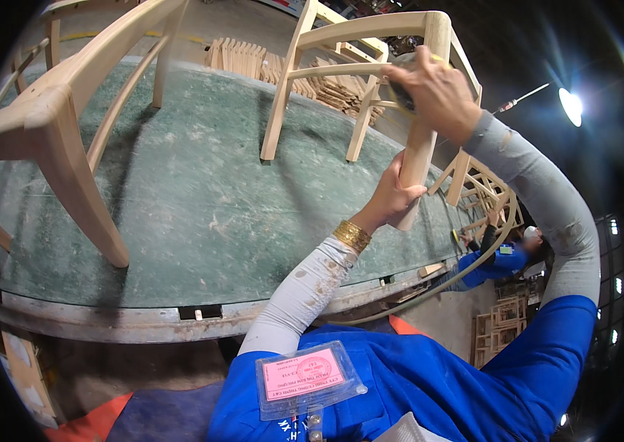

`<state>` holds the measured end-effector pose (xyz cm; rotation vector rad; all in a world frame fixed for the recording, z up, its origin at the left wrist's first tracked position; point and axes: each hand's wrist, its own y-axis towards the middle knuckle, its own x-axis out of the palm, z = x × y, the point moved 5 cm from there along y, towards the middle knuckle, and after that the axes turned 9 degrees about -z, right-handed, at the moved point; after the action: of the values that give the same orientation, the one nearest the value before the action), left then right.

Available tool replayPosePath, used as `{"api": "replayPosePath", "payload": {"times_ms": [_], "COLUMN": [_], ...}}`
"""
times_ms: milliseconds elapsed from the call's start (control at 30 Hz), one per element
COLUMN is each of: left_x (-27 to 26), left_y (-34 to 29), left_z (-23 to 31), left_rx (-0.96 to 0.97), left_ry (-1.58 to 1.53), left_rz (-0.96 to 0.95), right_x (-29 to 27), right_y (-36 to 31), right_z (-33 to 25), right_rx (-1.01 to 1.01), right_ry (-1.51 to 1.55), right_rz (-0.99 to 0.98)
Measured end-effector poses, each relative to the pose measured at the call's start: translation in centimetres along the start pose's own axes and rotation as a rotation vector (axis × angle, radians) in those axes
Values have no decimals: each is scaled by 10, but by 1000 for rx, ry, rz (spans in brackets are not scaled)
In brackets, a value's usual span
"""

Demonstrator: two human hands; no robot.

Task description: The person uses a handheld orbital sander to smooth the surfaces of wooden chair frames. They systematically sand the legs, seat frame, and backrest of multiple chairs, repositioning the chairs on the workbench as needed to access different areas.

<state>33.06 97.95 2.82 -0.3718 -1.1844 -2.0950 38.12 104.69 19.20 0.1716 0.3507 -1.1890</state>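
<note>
A pale wooden chair frame [355, 31] stands on the green-topped workbench [201, 214] in front of me. My left hand [391, 194] is wrapped round the lower part of its nearest leg [419, 151]. Higher on that same leg, my right hand [439, 94] grips a dark, rounded tool that looks like a hand sander [402, 94], with a bit of yellow at its edge. The tool lies against the wood, though my fingers and the leg hide much of it.
Another wooden chair frame [69, 125] stands at the left of the bench. Stacked wooden parts [242, 59] lie beyond the far edge. A pale hose [500, 234] loops down on the right. There, a co-worker in blue [492, 264] is beside more chair frames [485, 184].
</note>
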Motion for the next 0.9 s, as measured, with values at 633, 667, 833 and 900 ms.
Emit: {"api": "replayPosePath", "payload": {"times_ms": [633,667,833,900], "left_x": [27,28,37,44], "left_y": [-20,-23,-48,-58], "left_z": [-19,-21,-29,-31], "left_rx": [-244,-228,-320,-369], "left_ry": [153,197,338,373], "left_rz": [262,273,307,324], "right_x": [297,293,277,297], "right_y": [-199,-192,-164,-159], "right_z": [-256,-291,-349,-320], "right_rx": [456,431,104,-164], "right_ry": [1630,1640,2147,1988], "right_rz": [-306,-257,173,-197]}}
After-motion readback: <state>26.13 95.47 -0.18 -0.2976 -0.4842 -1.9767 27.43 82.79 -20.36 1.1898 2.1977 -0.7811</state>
